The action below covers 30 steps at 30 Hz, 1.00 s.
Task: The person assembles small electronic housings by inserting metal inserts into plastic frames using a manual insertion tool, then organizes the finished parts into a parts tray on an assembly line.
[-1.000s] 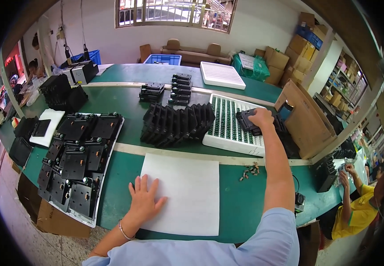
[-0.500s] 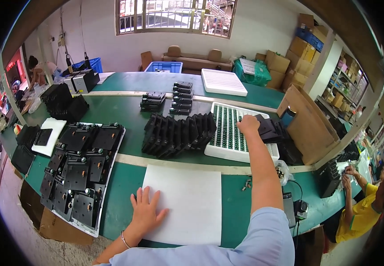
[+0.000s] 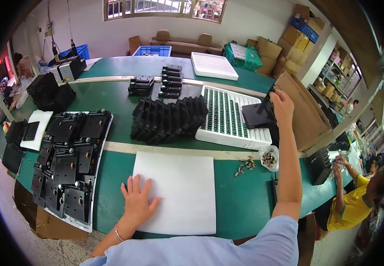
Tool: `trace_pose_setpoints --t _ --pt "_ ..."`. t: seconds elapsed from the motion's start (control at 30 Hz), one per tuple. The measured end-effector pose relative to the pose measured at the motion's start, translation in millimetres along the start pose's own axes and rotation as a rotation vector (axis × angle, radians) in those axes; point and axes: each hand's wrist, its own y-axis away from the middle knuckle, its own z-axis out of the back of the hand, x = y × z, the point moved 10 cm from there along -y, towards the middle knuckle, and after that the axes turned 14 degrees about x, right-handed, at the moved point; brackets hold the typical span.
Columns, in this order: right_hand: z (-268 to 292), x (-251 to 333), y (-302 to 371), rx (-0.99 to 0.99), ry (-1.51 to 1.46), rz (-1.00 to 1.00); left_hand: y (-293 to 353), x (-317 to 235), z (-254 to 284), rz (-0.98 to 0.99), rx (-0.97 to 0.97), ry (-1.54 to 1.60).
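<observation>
My left hand [image 3: 139, 201] lies with fingers spread on the left part of a white sheet [image 3: 178, 190]. My right hand [image 3: 283, 106] reaches far to the right, its fingers closed on the edge of a thin black plate [image 3: 266, 103] that is tilted up. Below that plate, other flat black plates [image 3: 255, 117] rest over the right end of a white tray [image 3: 227, 139]. Rows of small dark green cylindrical parts [image 3: 218, 111] fill much of this tray. My right forearm partly hides the black stack.
Left of the tray stands a row of black brackets [image 3: 167, 119]. A panel of black assemblies [image 3: 72, 164] lies at the left. Small metal parts [image 3: 245, 166] lie beside a filled plastic bag [image 3: 269, 158]. Cardboard [image 3: 305, 111] leans at right; a person in yellow [image 3: 351, 206] works there.
My right hand has moved right from the tray of green parts to the black plates and grips one. The view has shifted slightly; my left hand stays on the white sheet.
</observation>
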Motion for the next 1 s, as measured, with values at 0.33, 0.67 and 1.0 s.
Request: trace_pose_setpoints --t 0.33,0.67,1.0 --pt "-123 92 182 0.782 -0.858 -0.134 -5 4 6 0.001 -0.020 0.064" --pt "-145 236 276 1.205 -0.494 0.802 11 -4 52 -0.427 -0.030 1.541" --pt "-165 104 240 0.891 0.163 0.365 37 6 41 -0.244 -0.114 0.703"
